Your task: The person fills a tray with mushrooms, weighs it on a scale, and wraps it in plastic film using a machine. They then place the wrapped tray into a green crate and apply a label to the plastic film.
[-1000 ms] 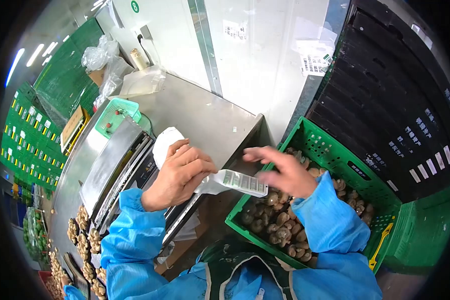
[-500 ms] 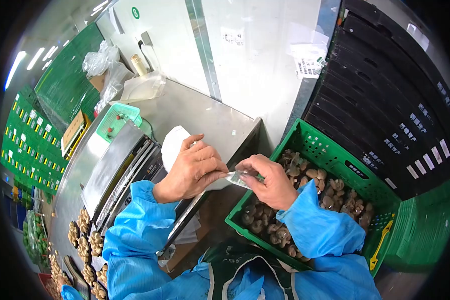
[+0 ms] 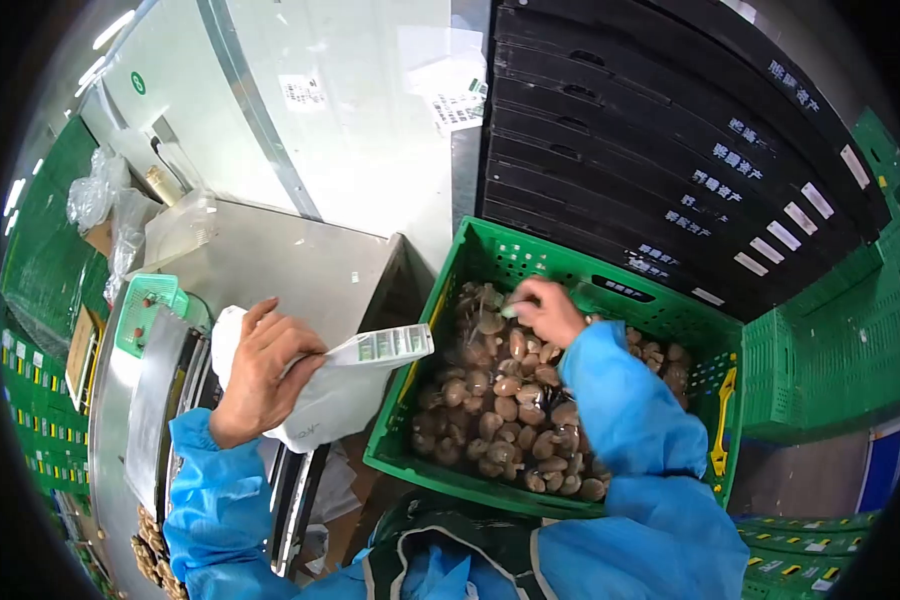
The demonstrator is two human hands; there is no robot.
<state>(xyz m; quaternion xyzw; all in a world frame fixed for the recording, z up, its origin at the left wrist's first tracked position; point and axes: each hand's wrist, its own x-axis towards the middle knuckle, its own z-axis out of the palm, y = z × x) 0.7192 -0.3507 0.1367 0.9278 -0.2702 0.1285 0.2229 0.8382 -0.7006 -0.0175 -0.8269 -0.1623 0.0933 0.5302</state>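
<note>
My left hand (image 3: 265, 370) is closed on a label strip (image 3: 390, 346), a white backing band with a row of green-and-white labels at its free end. White backing paper hangs below the fingers, and part of a white roll (image 3: 228, 335) shows behind the hand. Over the back left part of a green crate (image 3: 450, 487), my right hand (image 3: 550, 315) pinches a small pale green-and-white label (image 3: 511, 309). Brown mushrooms (image 3: 505, 410) in shiny clear plastic fill the crate below it. The right fingertips are close over the mushroom packs.
Black crates (image 3: 610, 130) are stacked behind the green crate. To the left, a metal table (image 3: 310, 250) carries a machine with a metal cover (image 3: 158, 410) and a small green basket (image 3: 150, 310). A yellow strap (image 3: 722, 420) hangs on the crate's right end.
My right hand has left my left hand and moved over the mushroom crate with a label. The label strip's end now shows beyond my left hand. The view has swung right.
</note>
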